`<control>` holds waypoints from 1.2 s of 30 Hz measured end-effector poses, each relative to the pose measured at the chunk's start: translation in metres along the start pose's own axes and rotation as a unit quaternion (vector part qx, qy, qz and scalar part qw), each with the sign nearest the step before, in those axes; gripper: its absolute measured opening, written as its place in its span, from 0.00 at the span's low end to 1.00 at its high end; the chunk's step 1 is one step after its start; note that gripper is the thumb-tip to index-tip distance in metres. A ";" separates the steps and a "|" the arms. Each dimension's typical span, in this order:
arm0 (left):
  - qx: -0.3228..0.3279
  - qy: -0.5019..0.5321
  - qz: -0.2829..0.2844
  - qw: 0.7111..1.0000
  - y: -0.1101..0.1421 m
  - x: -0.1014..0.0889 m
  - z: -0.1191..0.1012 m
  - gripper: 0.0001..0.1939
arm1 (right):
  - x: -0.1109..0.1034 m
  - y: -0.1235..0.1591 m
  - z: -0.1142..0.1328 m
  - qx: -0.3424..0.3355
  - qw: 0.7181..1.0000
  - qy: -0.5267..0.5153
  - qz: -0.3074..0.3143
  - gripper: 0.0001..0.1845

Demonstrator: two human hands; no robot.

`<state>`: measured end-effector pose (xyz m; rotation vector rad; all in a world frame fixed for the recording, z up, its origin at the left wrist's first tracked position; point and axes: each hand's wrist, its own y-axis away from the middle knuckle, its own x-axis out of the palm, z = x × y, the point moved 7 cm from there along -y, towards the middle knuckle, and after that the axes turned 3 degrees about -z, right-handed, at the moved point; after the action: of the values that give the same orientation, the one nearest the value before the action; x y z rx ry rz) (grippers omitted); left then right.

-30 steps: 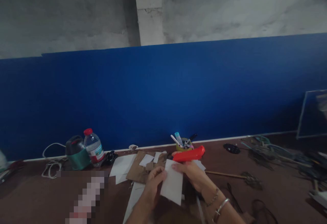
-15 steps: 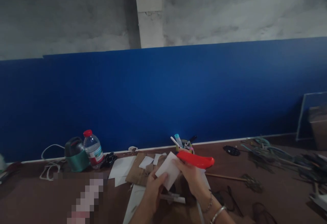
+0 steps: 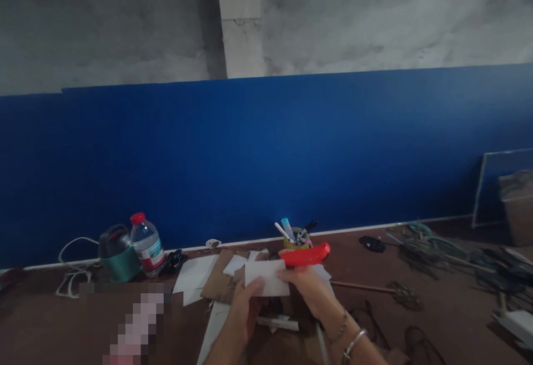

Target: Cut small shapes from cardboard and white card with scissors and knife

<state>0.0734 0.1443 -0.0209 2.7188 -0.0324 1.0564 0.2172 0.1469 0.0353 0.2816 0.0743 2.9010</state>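
Note:
My left hand (image 3: 244,306) and my right hand (image 3: 308,290) hold a small white paper piece (image 3: 266,278) between them, low in the middle of the view, fingers pinched on its lower corners. My right hand also grips a red-handled tool (image 3: 306,254) that sticks out to the right above the paper. Under my hands lie brown cardboard (image 3: 219,283) and more white paper sheets (image 3: 194,276) on the brown table (image 3: 437,309).
A water bottle (image 3: 145,244) with a red cap and a dark green jug (image 3: 119,254) stand at the back left by a white cable. A pen cup (image 3: 296,234) sits behind my hands. Tangled cords and tools (image 3: 441,254) cover the right side. A blue wall panel runs behind.
The white paper has turned from hanging upright to lying wide and level between my hands. The red tool rose, then came back down close above the paper.

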 end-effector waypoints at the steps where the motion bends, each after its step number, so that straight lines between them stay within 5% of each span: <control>1: 0.000 0.001 0.000 1.000 0.000 -0.001 0.000 0.17 | 0.001 0.000 -0.003 0.017 1.000 -0.011 0.012 0.16; 10: 0.008 0.032 0.052 0.998 0.002 0.005 -0.003 0.16 | 0.009 0.002 -0.015 0.088 0.991 -0.062 0.077 0.17; 17: 0.032 0.043 0.029 0.998 -0.003 0.005 -0.005 0.20 | 0.000 0.002 0.006 -0.027 0.999 -0.009 -0.023 0.20; 22: 0.055 0.003 -0.010 0.998 -0.009 -0.004 -0.004 0.17 | 0.001 0.007 0.013 -0.037 0.998 0.057 -0.018 0.22; 31: -0.006 0.079 0.023 0.997 -0.003 0.003 -0.004 0.26 | 0.017 0.006 -0.012 0.038 0.995 -0.077 0.058 0.16; 36: -0.026 0.086 0.010 0.996 -0.005 0.001 -0.001 0.28 | 0.017 0.002 -0.023 0.059 0.992 -0.104 0.049 0.20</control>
<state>0.0737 0.1493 -0.0203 2.5779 -0.0570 1.2718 0.1956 0.1479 0.0156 0.6214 0.2027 2.9484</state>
